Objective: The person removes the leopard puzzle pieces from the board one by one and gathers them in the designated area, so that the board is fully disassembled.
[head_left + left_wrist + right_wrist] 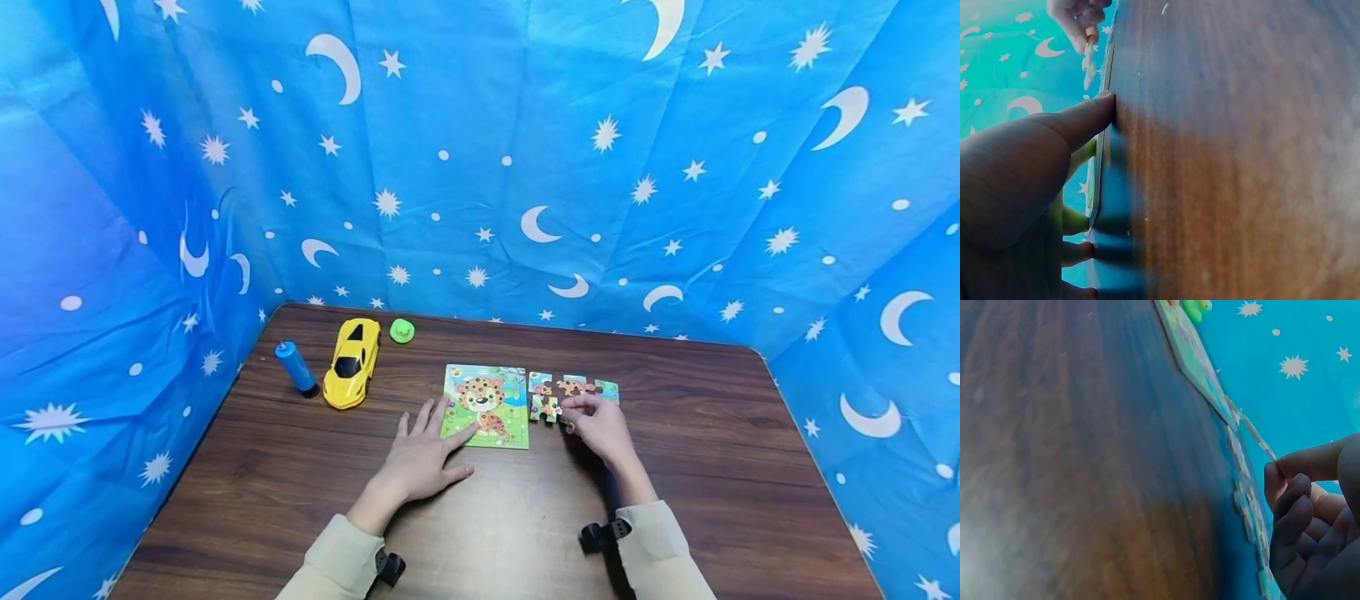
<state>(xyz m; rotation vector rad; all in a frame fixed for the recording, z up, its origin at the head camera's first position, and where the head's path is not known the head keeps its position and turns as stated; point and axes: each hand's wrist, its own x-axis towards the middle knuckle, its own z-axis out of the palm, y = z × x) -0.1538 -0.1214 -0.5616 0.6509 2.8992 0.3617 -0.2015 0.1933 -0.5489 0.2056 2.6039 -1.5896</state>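
A square jigsaw puzzle board (519,433) with a cartoon leopard on green lies flat on the table. My left hand (422,457) is spread, its fingertips resting on the board's left and lower part. To the right of the board, my right hand (602,429) pinches a thin puzzle piece (1252,429) between thumb and index finger, tilted above the loose pieces (1249,515). Several of those leopard-patterned loose pieces (574,385) lie beside the board, some partly hidden by the right hand. The left wrist view also catches the pinched piece (1089,65) edge-on.
On the left of the brown wooden table (720,467) stand a blue cylinder (296,367) and a yellow toy car (352,364). A small green toy duck (402,331) sits near the back edge. Blue curtains (480,167) with moons and stars surround the table.
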